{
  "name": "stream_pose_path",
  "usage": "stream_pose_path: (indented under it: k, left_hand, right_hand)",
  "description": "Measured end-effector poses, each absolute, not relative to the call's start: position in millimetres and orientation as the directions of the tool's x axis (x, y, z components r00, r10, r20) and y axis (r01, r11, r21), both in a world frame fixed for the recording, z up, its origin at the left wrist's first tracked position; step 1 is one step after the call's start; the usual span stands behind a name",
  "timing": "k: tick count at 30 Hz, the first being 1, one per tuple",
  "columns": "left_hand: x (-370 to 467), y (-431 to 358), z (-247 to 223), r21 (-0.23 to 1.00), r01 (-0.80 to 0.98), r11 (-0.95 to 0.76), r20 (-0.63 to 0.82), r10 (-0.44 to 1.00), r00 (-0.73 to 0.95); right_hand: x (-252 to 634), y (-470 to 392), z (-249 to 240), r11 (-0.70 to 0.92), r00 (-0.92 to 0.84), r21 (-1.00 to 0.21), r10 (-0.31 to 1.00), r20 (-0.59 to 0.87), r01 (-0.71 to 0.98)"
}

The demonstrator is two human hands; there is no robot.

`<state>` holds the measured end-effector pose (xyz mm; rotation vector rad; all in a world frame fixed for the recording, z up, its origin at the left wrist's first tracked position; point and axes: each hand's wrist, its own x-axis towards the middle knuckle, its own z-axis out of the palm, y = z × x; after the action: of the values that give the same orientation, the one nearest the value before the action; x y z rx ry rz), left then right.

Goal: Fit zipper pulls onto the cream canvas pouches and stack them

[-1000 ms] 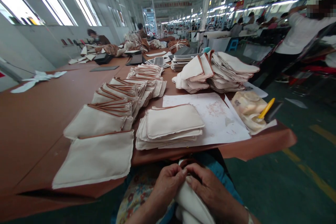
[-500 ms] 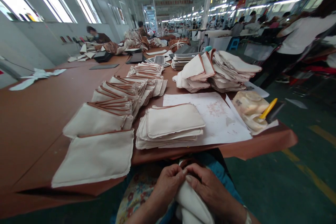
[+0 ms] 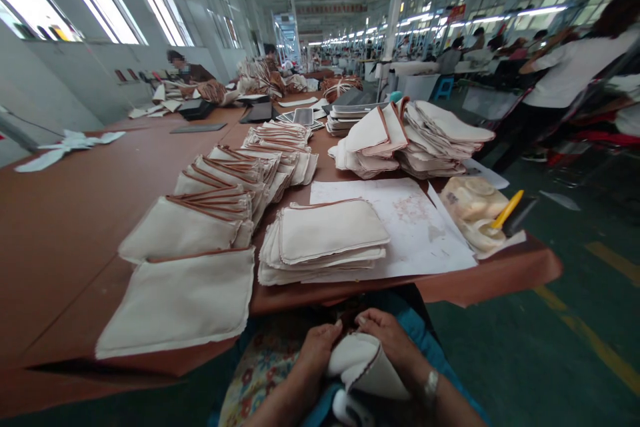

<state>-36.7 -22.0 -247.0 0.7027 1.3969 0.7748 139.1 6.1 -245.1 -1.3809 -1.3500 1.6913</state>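
Note:
Over my lap, my left hand [image 3: 320, 347] and my right hand [image 3: 383, 333] both grip a cream cloth pouch [image 3: 367, 367] with brown trim. The thumbs press down on its far edge, a little apart from each other. The pouch bends and folds toward me below the fingers. On the table edge just beyond sits a stack of similar cream pouches [image 3: 333, 233]. A single pouch [image 3: 180, 300] lies flat to the left, in front of a long overlapping row of pouches [image 3: 230, 180] with brown edges.
White paper [image 3: 415, 227] with brown scraps lies on the brown-covered table [image 3: 65, 240]. At the right corner are a worn plastic container [image 3: 470, 203] and a yellow-handled tool [image 3: 507, 209]. More cream pieces [image 3: 435, 133] are piled behind. A person [image 3: 575, 73] stands at right; another [image 3: 187, 70] works at far left.
My hands have moved apart along the pouch's edge, where they were pinched together before. The pouch has turned and now folds open more widely.

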Motion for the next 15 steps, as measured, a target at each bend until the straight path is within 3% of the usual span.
stream_pose_path:
  k: [9,15]
  left_hand:
    - [-38,-35,-215,0.911,0.023,0.412,-0.410,0.898,0.158]
    - [-33,-45,-170,0.985,0.119,0.122,-0.138,0.981,0.135]
  right_hand:
    - [136,1,-235,-0.302,-0.263,-0.937,0.903,-0.340,0.174]
    - [155,-2,-162,-0.145,-0.204,-0.966,0.960,-0.190,0.213]
